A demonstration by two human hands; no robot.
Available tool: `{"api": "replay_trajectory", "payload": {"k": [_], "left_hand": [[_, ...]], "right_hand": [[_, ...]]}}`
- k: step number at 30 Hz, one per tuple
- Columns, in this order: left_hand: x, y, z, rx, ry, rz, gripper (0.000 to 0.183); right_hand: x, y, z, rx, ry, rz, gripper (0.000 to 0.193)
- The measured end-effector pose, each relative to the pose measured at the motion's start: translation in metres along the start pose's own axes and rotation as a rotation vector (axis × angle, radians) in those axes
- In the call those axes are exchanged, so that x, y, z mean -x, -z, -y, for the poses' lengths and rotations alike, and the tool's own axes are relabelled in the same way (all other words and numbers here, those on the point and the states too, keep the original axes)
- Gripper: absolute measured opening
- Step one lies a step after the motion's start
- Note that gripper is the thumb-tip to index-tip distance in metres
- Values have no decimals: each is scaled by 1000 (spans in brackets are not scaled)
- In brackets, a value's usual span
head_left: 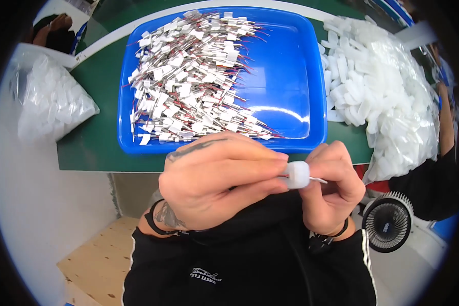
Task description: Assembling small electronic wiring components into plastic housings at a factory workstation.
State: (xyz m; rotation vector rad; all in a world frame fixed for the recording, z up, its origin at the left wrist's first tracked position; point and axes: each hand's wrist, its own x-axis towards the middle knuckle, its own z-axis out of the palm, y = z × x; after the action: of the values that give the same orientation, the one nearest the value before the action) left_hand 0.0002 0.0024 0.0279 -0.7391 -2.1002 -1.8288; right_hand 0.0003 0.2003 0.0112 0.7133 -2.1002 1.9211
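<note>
Just in front of the blue tray's near edge, my two hands meet around a small, rounded, translucent white plastic piece [298, 175]. My left hand [222, 181] pinches it from the left, between thumb and fingertips. From the other side, my right hand [334, 186] grips it with bent fingers and thumb. A thin pale rod [319, 180] sticks out of its right side, and a bit of red shows between my left fingertips. The inside of the piece is hidden. The blue tray [319, 102] holds many thin wired parts [188, 76] with white tabs and red leads.
A clear bag [408, 97] at the right spills white plastic pieces [349, 76] onto the green table [94, 150]. Another filled clear bag [56, 99] sits at the left. A black fan [387, 223] stands at lower right. Parts of other people show at both sides.
</note>
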Motion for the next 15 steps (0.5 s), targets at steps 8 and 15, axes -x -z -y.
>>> {"api": "replay_trajectory", "payload": {"k": [8,15], "left_hand": [[3,-13,-4,-146,-81,-78,46],[2,-16,-2,-77,-102,-71,38]], "right_hand": [[16,-13,-14,-390,-102,-141,11],[20,-12,-14,-416,-168,-139,13]]}}
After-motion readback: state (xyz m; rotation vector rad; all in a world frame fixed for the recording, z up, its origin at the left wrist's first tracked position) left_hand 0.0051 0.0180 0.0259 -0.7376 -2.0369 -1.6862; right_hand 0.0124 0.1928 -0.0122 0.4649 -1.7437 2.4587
